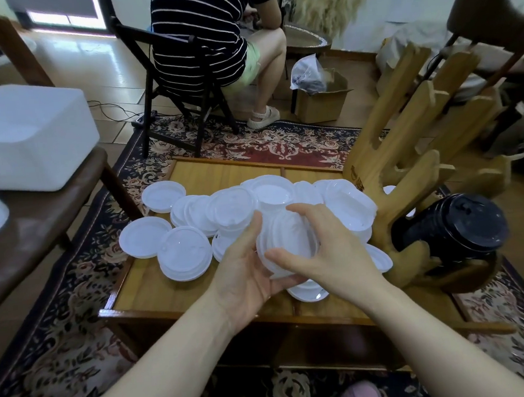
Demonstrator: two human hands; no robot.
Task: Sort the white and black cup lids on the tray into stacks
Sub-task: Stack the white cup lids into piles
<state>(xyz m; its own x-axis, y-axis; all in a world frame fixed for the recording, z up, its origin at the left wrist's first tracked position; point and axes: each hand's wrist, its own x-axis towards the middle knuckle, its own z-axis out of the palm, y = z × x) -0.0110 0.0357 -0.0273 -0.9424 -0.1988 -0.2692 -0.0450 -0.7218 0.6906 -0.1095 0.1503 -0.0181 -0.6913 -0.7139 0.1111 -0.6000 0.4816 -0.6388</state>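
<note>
Gripping white lid stack (285,243), L hand (244,269), R hand (328,249)

Home living rm: rug (249,142), chairs (160,64).

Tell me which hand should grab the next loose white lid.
Probably the right hand: its fingers only steady the held stack, which the left hand cradles from below.

Beyond the fingers, a person in a striped top (195,33) sits on a dark folding chair (162,90) on a patterned rug (249,142). Far left of the fingers a white foam box (23,133) rests on a brown seat (34,215). To their right stands a wooden rack (414,140), behind it an open cardboard box (322,104).
</note>
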